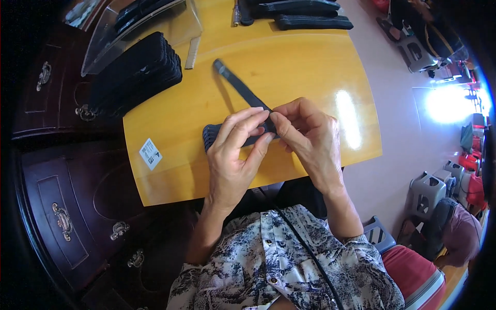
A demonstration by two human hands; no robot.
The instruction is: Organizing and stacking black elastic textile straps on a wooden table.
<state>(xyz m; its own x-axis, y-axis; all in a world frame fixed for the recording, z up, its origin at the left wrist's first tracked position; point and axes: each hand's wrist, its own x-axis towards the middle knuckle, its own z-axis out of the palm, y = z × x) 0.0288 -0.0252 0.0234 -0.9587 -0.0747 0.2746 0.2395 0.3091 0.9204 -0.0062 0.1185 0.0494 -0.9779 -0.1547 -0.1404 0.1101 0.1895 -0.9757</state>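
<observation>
Both hands pinch a dark strap over a glossy yellow table, the strap's free end raised toward 11 o'clock.
With the hands as the clock's centre, the left hand (235, 155) and right hand (310, 142) grip the strap (240, 88) between fingertips; a dark pile (210, 136) lies by the left fingers at 9. The table (320, 62) shows a white glare at 3 and bears a sticker (150, 154) between 8 and 9, a black stack (144, 70) near 10 and black bundles (312, 21) past 12. A dark wooden cabinet (39, 175) stands at 8 to 9. Beyond, a pale floor (392, 139) stretches to 3, with a grey stool (428, 191) and a seated person (461, 235) around 4.
</observation>
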